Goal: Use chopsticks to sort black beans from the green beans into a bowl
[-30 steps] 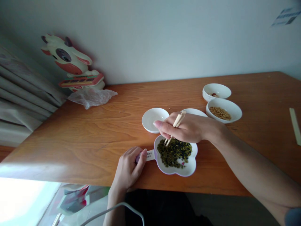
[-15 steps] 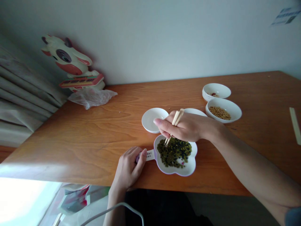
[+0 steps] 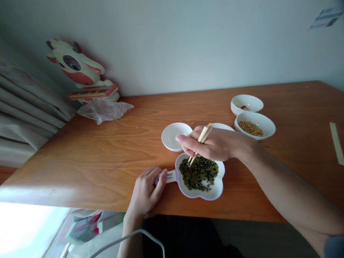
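My left hand is wrapped round the handle of a white, flower-shaped bowl with a purple rim, which rests near the table's front edge. Inside it lies a spread of small green beans mixed with black ones. Above the bowl's far side, my right hand is closed on a pair of light wooden chopsticks. Their tips point down into the beans at the bowl's left part. Whether a bean sits between the tips is too small to tell. My right hand hides part of the bowl's far rim.
Behind the bowl stands a white dish; another white dish is partly covered by my right hand. A bowl of yellowish beans and a bowl with reddish bits stand to the right. A cow toy and plastic bag sit back left.
Almost nothing has moved. The chopstick tips stay in the beans, close together, and the whole view has shifted very slightly.
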The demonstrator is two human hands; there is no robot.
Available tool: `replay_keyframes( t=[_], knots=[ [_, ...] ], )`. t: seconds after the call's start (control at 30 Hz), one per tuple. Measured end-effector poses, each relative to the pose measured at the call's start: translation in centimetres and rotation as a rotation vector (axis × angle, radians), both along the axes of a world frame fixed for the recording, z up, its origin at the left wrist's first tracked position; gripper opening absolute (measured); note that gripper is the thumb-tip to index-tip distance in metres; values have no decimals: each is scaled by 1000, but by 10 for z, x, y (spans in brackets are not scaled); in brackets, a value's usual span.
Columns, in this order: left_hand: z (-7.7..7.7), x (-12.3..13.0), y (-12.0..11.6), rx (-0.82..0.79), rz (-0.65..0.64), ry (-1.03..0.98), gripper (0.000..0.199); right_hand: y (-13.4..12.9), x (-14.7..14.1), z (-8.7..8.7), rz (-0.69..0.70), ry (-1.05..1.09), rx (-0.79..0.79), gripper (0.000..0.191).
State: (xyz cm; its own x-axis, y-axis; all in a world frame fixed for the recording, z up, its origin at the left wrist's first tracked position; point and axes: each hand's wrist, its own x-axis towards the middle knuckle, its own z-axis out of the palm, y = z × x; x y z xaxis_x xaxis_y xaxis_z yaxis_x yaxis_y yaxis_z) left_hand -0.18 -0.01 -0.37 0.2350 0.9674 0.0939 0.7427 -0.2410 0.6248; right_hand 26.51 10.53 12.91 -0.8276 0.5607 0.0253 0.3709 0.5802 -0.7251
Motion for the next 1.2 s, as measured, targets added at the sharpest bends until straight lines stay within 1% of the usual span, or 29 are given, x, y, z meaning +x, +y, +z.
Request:
replay_keyframes(
  t=[0.53, 0.83, 1.2],
  knots=[
    [-1, 0, 1, 0, 0, 13, 40, -1, -2, 2, -27, -67, -32, 58],
    [1, 1, 0, 20, 2, 11, 40, -3, -4, 3, -35, -47, -11, 58],
    [1, 1, 0, 2, -4, 11, 38, 3, -2, -5, -44, -5, 17, 63]
  ],
)
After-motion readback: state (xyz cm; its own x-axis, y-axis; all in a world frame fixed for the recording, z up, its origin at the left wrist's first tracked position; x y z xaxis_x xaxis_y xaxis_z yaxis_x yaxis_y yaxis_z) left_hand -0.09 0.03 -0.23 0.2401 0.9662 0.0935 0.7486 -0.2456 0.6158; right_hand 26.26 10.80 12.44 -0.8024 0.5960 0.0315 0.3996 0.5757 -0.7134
